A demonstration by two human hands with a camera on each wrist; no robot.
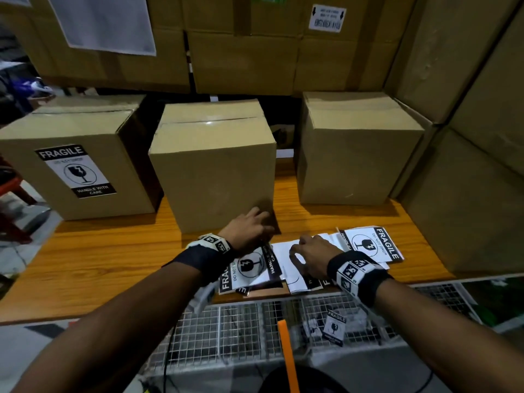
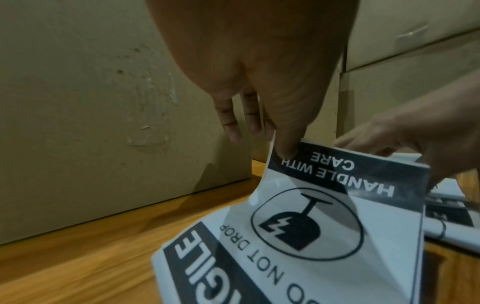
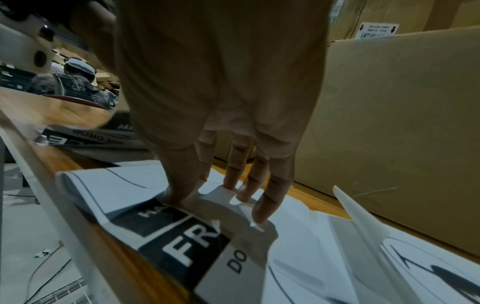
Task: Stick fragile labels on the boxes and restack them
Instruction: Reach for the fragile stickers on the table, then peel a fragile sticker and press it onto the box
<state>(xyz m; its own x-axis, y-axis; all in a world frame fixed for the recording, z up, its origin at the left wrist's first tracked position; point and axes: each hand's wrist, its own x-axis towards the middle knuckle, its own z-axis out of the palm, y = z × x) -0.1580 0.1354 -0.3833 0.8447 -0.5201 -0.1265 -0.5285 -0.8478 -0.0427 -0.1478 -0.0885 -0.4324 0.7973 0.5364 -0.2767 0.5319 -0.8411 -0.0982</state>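
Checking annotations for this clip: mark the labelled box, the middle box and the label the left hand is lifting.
labelled box point(image 1: 93, 131), head view, top face
middle box point(image 1: 215, 171), head view, front face
lifted label point(image 2: 309, 224), left wrist view, glass symbol

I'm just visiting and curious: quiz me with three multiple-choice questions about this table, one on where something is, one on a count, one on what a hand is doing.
1. Which box on the wooden table already carries a fragile label?
A. left box
B. middle box
C. right box

2. How many boxes stand in the row on the table?
A. two
B. three
C. five

3. What is the left hand doing?
A. resting flat on a box top
B. pinching a fragile label
C. hanging idle

Answers:
1 A, the left box shows a label on its front; the middle box and right box show bare fronts.
2 B, three stand side by side.
3 B, the left wrist view shows its thumb on the lifted fragile label.
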